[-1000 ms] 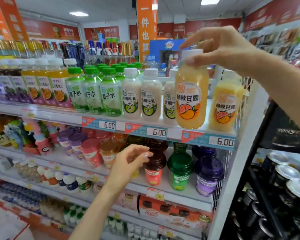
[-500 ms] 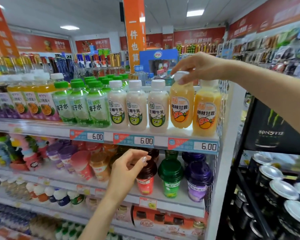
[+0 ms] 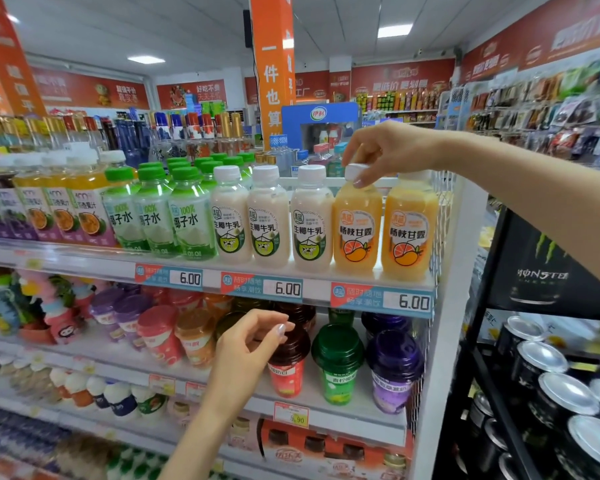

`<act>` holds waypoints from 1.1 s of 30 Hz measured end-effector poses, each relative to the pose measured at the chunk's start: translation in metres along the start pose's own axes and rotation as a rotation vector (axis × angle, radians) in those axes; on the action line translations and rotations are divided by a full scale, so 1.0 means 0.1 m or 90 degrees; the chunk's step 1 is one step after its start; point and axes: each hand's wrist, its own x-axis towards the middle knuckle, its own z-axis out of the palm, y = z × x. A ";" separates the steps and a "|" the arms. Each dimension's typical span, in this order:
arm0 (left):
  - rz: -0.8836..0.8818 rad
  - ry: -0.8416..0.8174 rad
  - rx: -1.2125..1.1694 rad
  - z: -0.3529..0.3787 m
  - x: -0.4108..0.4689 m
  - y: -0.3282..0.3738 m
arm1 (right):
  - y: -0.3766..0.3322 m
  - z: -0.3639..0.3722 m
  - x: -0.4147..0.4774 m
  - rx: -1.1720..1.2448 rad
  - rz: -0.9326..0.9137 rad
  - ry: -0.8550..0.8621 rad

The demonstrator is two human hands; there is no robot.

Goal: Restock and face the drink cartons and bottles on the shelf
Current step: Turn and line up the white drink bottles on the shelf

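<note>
My right hand [image 3: 385,152] pinches the white cap of an orange mango drink bottle [image 3: 356,230] that stands upright on the top shelf [image 3: 319,273], label facing out. A second orange bottle [image 3: 409,233] stands just right of it at the shelf's end. To the left stand three white coconut-milk bottles [image 3: 269,223], then green-capped coconut-water bottles [image 3: 153,216]. My left hand [image 3: 248,344] hovers in front of the lower shelf with fingers loosely curled and holds nothing.
Lidded drink cups [image 3: 338,365] in red, green and purple fill the shelf below. A wire mesh end panel [image 3: 439,209] closes the shelf's right side. A black rack of energy-drink cans [image 3: 548,379] stands to the right. Price tags [image 3: 381,299] line the shelf edge.
My right hand has carried the orange bottle back from in front of the shelf and set it down in the row beside the other orange bottle. My left hand has stayed about where it was.
</note>
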 end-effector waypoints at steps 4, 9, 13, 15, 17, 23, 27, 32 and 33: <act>0.005 -0.010 0.001 0.05 0.03 0.02 | 0.00 0.02 0.00 -0.041 0.005 0.018; 0.011 -0.024 -0.003 0.12 0.04 0.04 | 0.00 -0.13 -0.11 -0.154 0.027 0.065; 0.010 -0.035 -0.004 0.18 0.07 0.08 | 0.05 -0.28 -0.26 -0.284 0.083 0.012; 0.018 -0.045 0.004 0.23 0.10 0.13 | 0.08 -0.26 -0.31 -0.265 0.119 -0.032; 0.032 -0.059 0.013 0.28 0.15 0.20 | 0.10 -0.22 -0.33 -0.239 0.116 -0.024; 0.074 -0.104 0.016 0.42 0.26 0.46 | 0.07 -0.17 -0.41 -0.218 0.061 0.072; 0.091 -0.102 0.021 0.45 0.30 0.57 | -0.07 -0.31 -0.54 -0.236 0.016 0.164; 0.115 -0.102 0.009 0.50 0.32 0.73 | -0.25 -0.42 -0.67 -0.154 -0.018 0.215; 0.120 -0.103 0.007 0.52 0.31 0.77 | -0.28 -0.38 -0.69 -0.131 -0.028 0.207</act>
